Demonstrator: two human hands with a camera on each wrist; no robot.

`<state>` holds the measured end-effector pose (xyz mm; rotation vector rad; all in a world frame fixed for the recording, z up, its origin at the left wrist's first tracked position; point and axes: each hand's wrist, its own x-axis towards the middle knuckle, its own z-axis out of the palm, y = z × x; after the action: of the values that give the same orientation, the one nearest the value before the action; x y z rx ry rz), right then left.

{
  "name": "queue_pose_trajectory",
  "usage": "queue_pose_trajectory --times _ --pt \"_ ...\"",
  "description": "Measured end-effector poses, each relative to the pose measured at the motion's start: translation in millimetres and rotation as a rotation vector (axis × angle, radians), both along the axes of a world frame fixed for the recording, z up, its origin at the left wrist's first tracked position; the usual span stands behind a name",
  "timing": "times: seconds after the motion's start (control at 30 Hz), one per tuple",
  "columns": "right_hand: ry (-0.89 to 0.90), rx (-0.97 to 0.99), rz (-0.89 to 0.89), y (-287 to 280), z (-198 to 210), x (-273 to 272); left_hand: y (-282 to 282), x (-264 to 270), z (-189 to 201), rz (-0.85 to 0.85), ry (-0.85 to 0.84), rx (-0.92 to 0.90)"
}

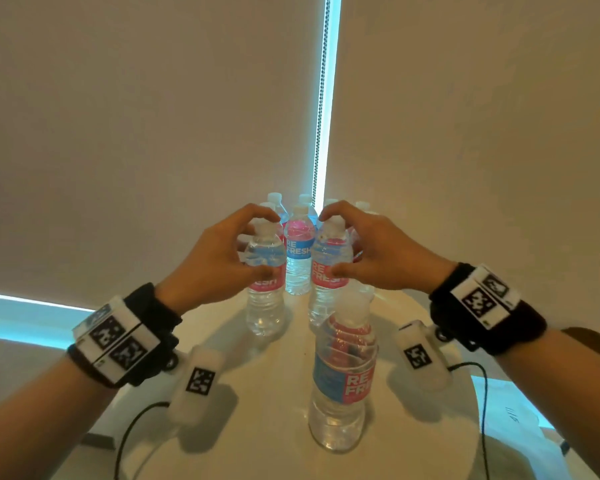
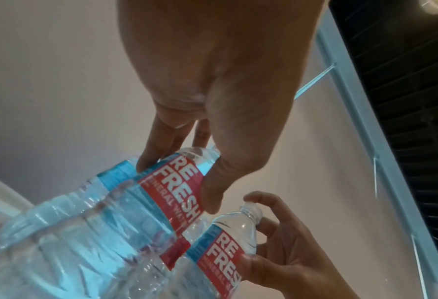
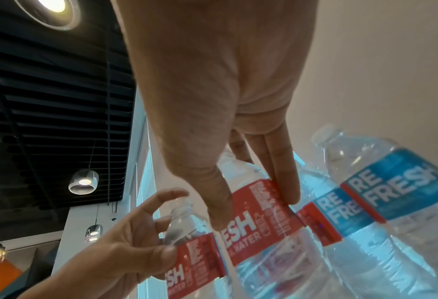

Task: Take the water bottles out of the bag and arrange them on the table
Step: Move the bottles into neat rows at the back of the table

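Several clear water bottles with pink-and-blue labels stand upright on a round white table [image 1: 257, 427]. My left hand [image 1: 257, 244] grips the shoulder of one bottle [image 1: 265, 306], thumb on its label. Beside it, my right hand [image 1: 329, 242] grips a second bottle [image 1: 326, 299] the same way. In the left wrist view my left hand [image 2: 178, 184] pinches its bottle [image 2: 110, 212]. In the right wrist view my right hand [image 3: 256, 210] holds its bottle [image 3: 263, 232]. Another bottle [image 1: 343, 375] stands alone nearer to me. No bag is plainly in view.
More bottles [image 1: 298, 251] stand in a cluster behind the two held ones, close to the roller blinds and a bead chain [image 1: 321, 98]. A white sheet or bag with writing [image 1: 510, 414] lies past the table's right edge. Black cables [image 1: 129, 431] trail from my wrists.
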<state>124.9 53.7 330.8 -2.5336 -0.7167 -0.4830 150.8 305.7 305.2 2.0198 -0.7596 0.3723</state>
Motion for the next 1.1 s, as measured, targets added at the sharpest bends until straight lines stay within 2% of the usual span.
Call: queue_pose_trajectory --times 0.17,0.37,0.97,1.1 --pt "0.013 0.004 -0.021 14.9 -9.2 36.9 -6.7 27.8 -2.6 0.021 -0.011 -0.043" --pt "0.031 -0.034 -0.019 26.4 -12.9 56.0 -8.5 43.6 -8.3 0.039 -0.023 -0.027" --pt "0.004 -0.102 -0.054 33.4 -14.5 65.0 -6.4 61.7 -16.1 0.047 -0.061 0.015" --pt "0.018 -0.123 -0.038 29.7 -15.6 61.7 -5.0 59.5 -17.1 0.046 0.029 0.0"
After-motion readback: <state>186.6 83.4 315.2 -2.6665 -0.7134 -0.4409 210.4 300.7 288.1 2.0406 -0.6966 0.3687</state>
